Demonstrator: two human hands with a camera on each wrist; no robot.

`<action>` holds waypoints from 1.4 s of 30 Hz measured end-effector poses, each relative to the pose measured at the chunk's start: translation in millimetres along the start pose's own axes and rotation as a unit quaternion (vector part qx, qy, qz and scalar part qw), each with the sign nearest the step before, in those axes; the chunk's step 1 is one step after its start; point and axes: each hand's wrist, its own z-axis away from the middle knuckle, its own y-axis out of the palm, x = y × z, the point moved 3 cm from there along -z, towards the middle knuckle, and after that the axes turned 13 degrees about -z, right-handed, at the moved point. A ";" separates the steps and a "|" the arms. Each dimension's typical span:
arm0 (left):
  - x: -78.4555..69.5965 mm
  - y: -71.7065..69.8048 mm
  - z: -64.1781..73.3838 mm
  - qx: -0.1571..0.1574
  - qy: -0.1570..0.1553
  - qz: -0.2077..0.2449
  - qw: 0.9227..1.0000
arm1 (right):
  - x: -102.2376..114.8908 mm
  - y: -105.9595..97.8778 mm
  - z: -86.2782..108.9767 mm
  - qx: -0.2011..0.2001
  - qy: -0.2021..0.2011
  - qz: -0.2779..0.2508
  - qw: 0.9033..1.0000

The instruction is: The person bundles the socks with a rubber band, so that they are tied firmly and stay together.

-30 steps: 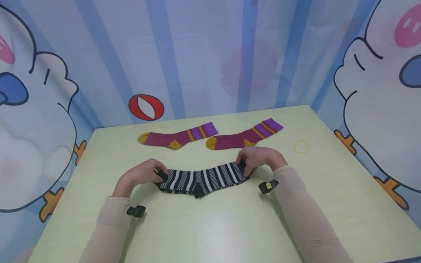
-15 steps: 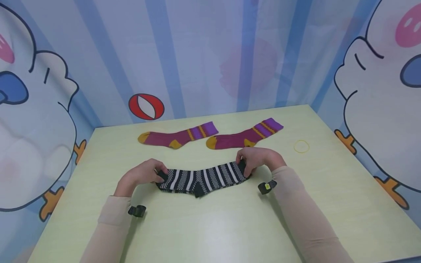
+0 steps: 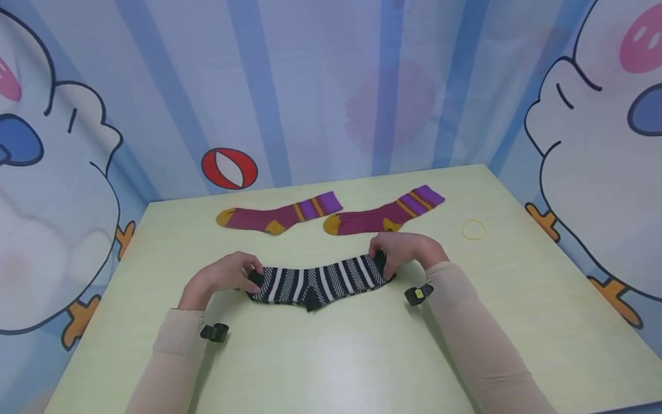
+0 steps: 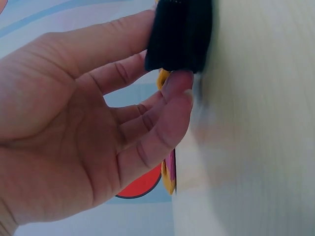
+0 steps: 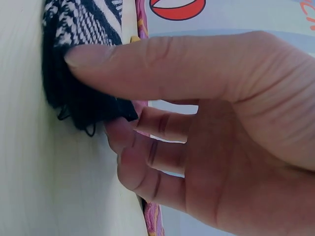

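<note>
A black-and-white striped sock (image 3: 320, 282) lies crosswise in the middle of the table in the head view, its dark heel toward me. A second patterned layer peeks out along its near edge. My left hand (image 3: 230, 271) pinches the dark left end; in the left wrist view the thumb lies on that dark end (image 4: 179, 37) and the lower fingers curl below it. My right hand (image 3: 403, 251) pinches the opposite dark end. Up close in the right wrist view, the thumb presses on this end (image 5: 93, 105), where small thread loops stick out.
Two maroon socks with mustard toes and purple cuffs, one at left (image 3: 258, 219) and one at right (image 3: 364, 221), lie behind the striped sock. A thin yellow rubber band (image 3: 473, 230) rests at the right. A printed curtain (image 3: 320, 86) rises behind the table (image 3: 331, 356).
My left fingers have shifted slightly at the sock's left end, and the lower layer's corner there shows less. The right hand and the other socks stay nearly where they were.
</note>
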 end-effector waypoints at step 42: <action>-5.4 3.4 -3.5 -0.025 0.015 -0.017 0.999 | -1.5 -3.3 5.2 0.004 0.003 0.014 1.000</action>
